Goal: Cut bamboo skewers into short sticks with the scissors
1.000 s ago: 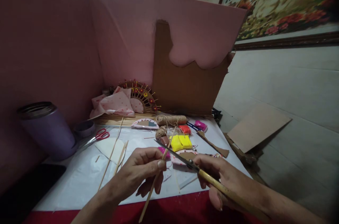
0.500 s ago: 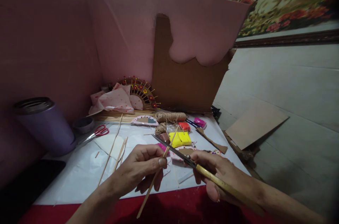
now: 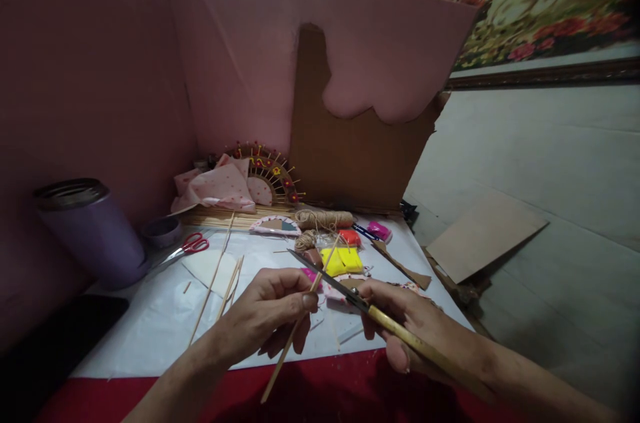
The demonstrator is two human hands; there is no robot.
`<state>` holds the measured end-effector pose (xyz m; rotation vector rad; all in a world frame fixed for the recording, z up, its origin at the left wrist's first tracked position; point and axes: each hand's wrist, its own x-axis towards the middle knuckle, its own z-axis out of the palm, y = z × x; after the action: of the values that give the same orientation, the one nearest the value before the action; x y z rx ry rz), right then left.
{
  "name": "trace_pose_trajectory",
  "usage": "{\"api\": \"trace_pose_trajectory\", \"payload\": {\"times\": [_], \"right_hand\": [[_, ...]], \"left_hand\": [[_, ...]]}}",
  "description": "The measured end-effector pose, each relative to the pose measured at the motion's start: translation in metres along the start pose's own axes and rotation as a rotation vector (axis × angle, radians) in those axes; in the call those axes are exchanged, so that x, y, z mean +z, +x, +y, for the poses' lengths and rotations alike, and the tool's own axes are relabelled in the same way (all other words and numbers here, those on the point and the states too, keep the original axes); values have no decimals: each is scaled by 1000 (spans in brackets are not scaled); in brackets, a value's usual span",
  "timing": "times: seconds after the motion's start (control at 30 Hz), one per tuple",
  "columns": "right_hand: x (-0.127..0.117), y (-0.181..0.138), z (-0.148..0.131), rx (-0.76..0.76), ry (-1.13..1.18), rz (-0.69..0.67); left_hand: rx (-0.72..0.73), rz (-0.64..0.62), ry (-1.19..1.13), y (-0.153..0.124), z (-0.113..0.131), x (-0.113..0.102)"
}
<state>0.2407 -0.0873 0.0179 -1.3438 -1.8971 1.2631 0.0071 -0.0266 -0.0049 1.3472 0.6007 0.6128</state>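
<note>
My left hand (image 3: 267, 316) pinches a thin bamboo skewer (image 3: 285, 356) that slants from lower left to upper right. My right hand (image 3: 415, 329) grips the pale wooden handles of a pair of shears (image 3: 350, 297), whose dark blades point left and cross the skewer just above my left fingers. Both hands hover above the front of a white sheet (image 3: 150, 329) on the table.
Loose skewers (image 3: 215, 276), red-handled scissors (image 3: 187, 247), a purple tumbler (image 3: 90, 233), twine (image 3: 325, 218), yellow, red and pink clay packs (image 3: 343, 259) and a half-round stick craft (image 3: 267, 176) lie on the table. Pink foam boards and brown cardboard (image 3: 345, 156) stand behind. A cardboard sheet (image 3: 483, 236) lies at right.
Both hands have shifted slightly up and right with the skewer and shears; the blades still cross the skewer.
</note>
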Motion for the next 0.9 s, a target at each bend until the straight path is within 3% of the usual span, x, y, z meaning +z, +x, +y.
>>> {"api": "trace_pose_trajectory", "payload": {"times": [0.23,0.4,0.63,0.9], "right_hand": [[1,0,0,30,-26,17],[1,1,1,-37,13,1],[6,2,-2,88,52,33],[11,3,-14,105,13,88]], "left_hand": [[-8,1,4,0,0,0],[-4,-4,5,0,0,0],[-12,-11,19,-1,2,0],[-19,-29,30,0,1,-2]]}}
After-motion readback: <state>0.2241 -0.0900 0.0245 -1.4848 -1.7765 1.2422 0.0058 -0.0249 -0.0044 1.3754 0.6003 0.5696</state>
